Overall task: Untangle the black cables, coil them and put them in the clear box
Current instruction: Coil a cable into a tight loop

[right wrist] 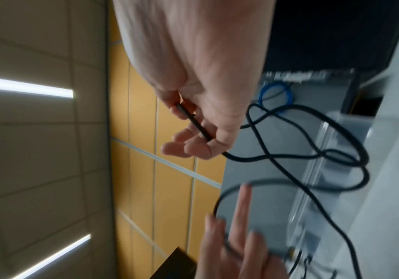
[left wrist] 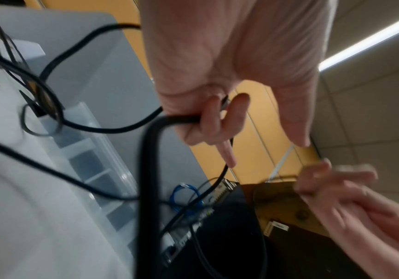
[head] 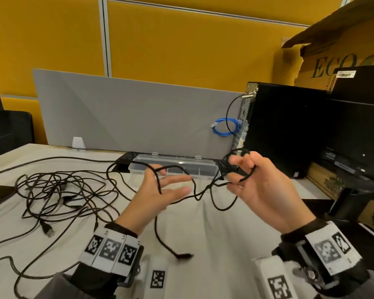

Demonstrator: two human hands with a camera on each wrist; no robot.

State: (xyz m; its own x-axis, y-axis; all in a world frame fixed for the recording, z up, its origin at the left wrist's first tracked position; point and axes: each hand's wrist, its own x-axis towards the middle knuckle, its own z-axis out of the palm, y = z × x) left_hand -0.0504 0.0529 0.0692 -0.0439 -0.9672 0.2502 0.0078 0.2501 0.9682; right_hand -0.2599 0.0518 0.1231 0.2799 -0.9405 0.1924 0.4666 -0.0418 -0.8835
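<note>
I hold one black cable (head: 203,192) in the air between both hands, above the white cloth. My right hand (head: 244,169) pinches a small coiled loop (head: 238,151) of it; the right wrist view shows the cable (right wrist: 193,122) gripped between thumb and fingers. My left hand (head: 173,184) has the cable running across its palm, and in the left wrist view curled fingers (left wrist: 208,113) hold it. The cable's free plug end (head: 183,255) dangles near my wrists. A tangle of black cables (head: 63,190) lies on the left. The clear box (head: 175,160) stands open behind my hands.
A black keyboard (head: 125,157) lies behind the box, in front of a grey divider (head: 127,108). A black computer tower (head: 279,130) with a blue cable (head: 225,126) stands at the right, beside a monitor stand (head: 343,203) and a cardboard box (head: 343,50).
</note>
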